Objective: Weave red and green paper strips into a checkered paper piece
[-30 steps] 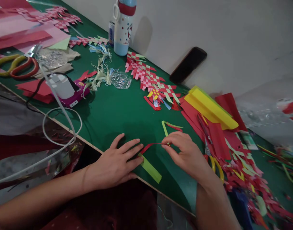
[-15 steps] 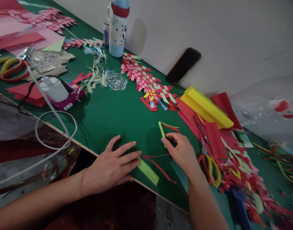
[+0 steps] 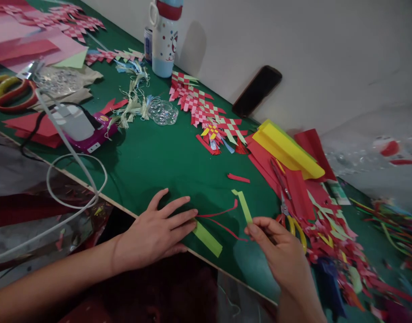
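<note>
Watching from afar, I see the right hand (image 3: 278, 249) pinching a green strip (image 3: 243, 206) upright in its fingertips, above the table (image 3: 152, 157). The left hand (image 3: 155, 229) lies flat and open, its fingers touching 2 red strips (image 3: 217, 214) and a wider green strip (image 3: 208, 239), near the table's edge.

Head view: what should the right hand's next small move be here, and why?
Probably lay the narrow green paper strip from the right hand across the thin red paper strips. Its pinched fingers hold it ready, while the left hand seems to pin those red strips and the wider green strip to the tabletop.
</note>
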A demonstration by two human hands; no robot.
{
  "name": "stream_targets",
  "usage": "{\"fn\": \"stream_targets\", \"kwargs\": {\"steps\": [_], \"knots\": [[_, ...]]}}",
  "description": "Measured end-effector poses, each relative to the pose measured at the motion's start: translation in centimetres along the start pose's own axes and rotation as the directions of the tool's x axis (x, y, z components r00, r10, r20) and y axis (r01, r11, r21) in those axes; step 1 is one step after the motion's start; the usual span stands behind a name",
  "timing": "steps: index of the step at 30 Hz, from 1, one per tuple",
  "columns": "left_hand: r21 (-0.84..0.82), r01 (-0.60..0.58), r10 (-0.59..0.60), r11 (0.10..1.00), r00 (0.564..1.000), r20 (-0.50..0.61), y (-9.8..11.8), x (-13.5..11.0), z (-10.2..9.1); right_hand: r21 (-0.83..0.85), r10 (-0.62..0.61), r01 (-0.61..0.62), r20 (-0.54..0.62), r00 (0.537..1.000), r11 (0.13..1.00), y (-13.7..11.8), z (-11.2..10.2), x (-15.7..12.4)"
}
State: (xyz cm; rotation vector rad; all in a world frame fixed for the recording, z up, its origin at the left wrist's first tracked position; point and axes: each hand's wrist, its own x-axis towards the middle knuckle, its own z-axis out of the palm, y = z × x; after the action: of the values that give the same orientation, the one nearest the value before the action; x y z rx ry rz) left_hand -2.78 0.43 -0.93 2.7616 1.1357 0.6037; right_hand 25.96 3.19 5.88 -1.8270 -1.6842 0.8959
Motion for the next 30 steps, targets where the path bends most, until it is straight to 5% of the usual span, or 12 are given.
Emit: {"fn": "stream_targets", "kwargs": {"steps": [15, 24, 30], "knots": [[0.007, 0.0, 0.0, 1.0, 1.0, -0.005, 0.1, 0.0, 0.0, 0.061, -0.034, 0.044, -0.158, 0.987, 0.997, -1.2, 0.7, -2.5], [-0.006, 0.0, 0.0, 1.0, 1.0, -0.009, 0.1, -0.1, 0.0, -0.169, -0.196, 0.18, -0.084, 0.977, 0.969, -1.4, 0.6, -4.6], [0.002, 0.008, -0.008, 1.0, 1.0, -0.008, 0.1, -0.1, 0.0, -0.339, -0.384, 0.345, -0.053, 0.922, 0.875, -0.9, 1.9, -4.4]]}}
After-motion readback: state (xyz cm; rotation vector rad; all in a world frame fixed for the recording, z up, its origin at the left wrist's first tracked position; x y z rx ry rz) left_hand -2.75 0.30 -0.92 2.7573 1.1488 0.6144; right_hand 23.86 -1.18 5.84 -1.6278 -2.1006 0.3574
